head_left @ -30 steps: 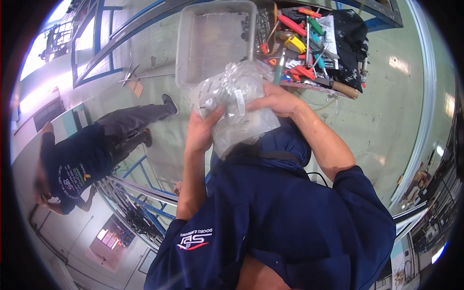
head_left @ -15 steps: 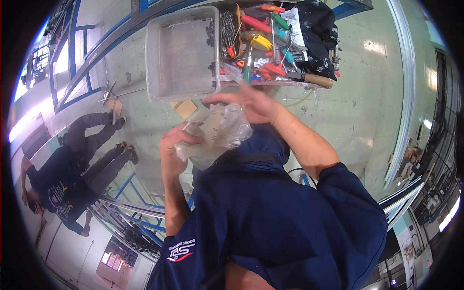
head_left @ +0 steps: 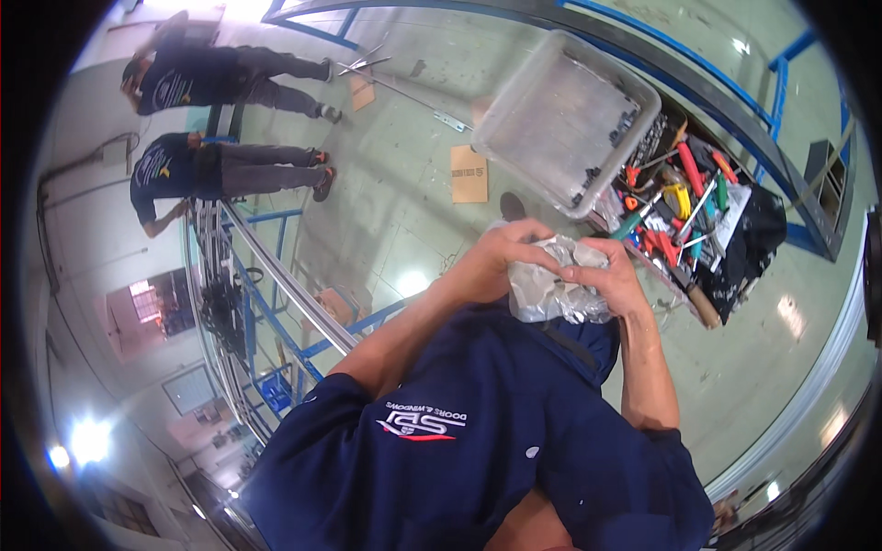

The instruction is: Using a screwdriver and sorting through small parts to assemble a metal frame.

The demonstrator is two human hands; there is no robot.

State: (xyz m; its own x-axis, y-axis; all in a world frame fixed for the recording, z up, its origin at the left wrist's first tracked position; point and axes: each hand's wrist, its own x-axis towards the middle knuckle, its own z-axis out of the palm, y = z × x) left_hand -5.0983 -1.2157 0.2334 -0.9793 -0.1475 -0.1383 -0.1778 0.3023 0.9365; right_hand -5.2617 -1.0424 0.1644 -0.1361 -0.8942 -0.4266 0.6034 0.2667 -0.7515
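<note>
A crumpled clear plastic bag (head_left: 551,298) is held between my two hands, in front of my waist. My left hand (head_left: 516,250) grips the bag's left upper side with thumb and fingers. On the other side my right hand (head_left: 614,275) pinches it, thumb toward the left one. Whatever the bag contains is too small to make out. Just beyond my hands stands a translucent plastic bin (head_left: 560,119) with several small black parts along its right side. To its right, a tray of hand tools (head_left: 675,207) holds screwdrivers, hex keys and loose bits.
Blue metal frames (head_left: 781,92) run along the far side. At left, a rack with long metal profiles (head_left: 285,275) stands near two people (head_left: 230,170). Flat cardboard pieces (head_left: 469,174) lie on the floor. A wooden-handled tool (head_left: 705,308) sticks out at the tray's near edge.
My view has turned left, so the bin and tools appear further right. My right hand, earlier spread near the tools, has come onto the bag; both hands now hold it.
</note>
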